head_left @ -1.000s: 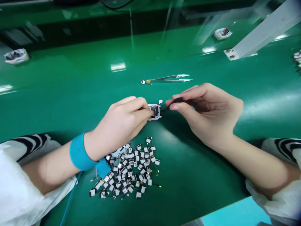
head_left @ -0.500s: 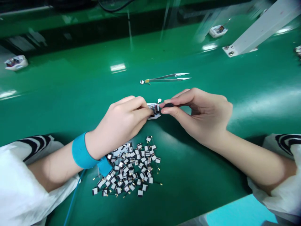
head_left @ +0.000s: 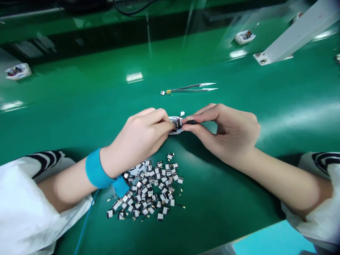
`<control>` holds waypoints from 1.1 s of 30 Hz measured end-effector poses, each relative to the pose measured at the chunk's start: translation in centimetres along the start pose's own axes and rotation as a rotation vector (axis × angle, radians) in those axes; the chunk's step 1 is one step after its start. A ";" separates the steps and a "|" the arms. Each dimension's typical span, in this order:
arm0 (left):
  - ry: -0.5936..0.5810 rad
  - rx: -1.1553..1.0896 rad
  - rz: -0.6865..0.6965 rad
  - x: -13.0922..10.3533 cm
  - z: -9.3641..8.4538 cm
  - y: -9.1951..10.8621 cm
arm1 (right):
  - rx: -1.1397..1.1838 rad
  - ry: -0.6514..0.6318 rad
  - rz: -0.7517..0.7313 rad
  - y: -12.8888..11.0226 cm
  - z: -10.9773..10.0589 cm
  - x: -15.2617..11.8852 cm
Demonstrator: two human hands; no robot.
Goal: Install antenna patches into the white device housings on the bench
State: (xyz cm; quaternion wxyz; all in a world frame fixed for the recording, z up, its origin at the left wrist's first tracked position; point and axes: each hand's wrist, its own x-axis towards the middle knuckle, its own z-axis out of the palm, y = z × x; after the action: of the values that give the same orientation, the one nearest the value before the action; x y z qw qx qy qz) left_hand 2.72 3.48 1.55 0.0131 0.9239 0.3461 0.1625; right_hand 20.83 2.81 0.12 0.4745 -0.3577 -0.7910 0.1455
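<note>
My left hand [head_left: 147, 131], with a blue wrist strap [head_left: 97, 169] around its wrist, grips a small white housing [head_left: 175, 132] holding a circuit board; the fingers cover its left end. A small white disc [head_left: 182, 113] sticks up from the housing's far edge. Between the thumb and fingertips of my right hand [head_left: 228, 131] is a small black oval piece [head_left: 190, 122], close against the housing's right end. Whether the two touch is hard to make out. Near my left wrist lies a heap of small white-and-black parts with short leads [head_left: 148, 191].
Tweezers [head_left: 191, 89] lie beyond my hands, a single small part [head_left: 162, 92] by their closed end. Other white housings stand at the far left [head_left: 18, 72] and far right [head_left: 244, 37]. A white metal post [head_left: 289, 35] is bolted down at the back right.
The whole view has shifted slightly. Both hands stay at the housing, and the right hand with the black piece has tilted a little and sits slightly closer to it.
</note>
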 end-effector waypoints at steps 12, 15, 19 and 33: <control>0.014 0.018 0.016 0.0 0.0 0.0 | -0.116 -0.003 -0.056 0.1 0.0 0.3; 0.021 0.006 0.021 -0.1 0.1 0.0 | -0.092 -0.010 -0.069 0.3 0.0 0.3; 0.022 -0.016 0.035 -0.2 0.0 0.1 | -0.043 -0.022 -0.092 0.6 0.0 0.6; -0.083 -0.071 0.001 -0.8 0.2 0.7 | 0.093 -0.074 -0.045 0.3 0.1 0.8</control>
State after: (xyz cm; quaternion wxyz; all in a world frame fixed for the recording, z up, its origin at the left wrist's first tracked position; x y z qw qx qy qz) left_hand 2.67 2.49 1.20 0.0602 0.9291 0.3386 0.1362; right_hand 20.66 3.58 0.44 0.4642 -0.3118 -0.8082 0.1848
